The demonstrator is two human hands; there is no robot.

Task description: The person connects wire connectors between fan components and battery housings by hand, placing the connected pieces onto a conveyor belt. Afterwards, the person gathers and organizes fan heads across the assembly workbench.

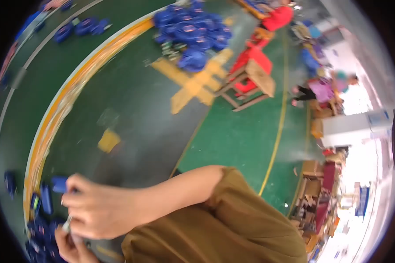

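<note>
Both hands met over the blue parts (41,236) — right hand (96,206) pinched one blue piece (59,184), left hand's (72,250) grip unclear — steady support advisable.

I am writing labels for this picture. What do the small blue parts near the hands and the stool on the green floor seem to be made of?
The blue parts look like moulded plastic: uniform saturated colour, slight sheen; blur leaves it open. The right hand touches one; the left hand is partly visible below. The stool looks like bare, matte wood: pale tan seat, straight slat legs.

Factory floor, green painted floor (245,131) with yellow lines (278,131), heaps of blue parts (193,30), wooden stool (252,83)
</note>
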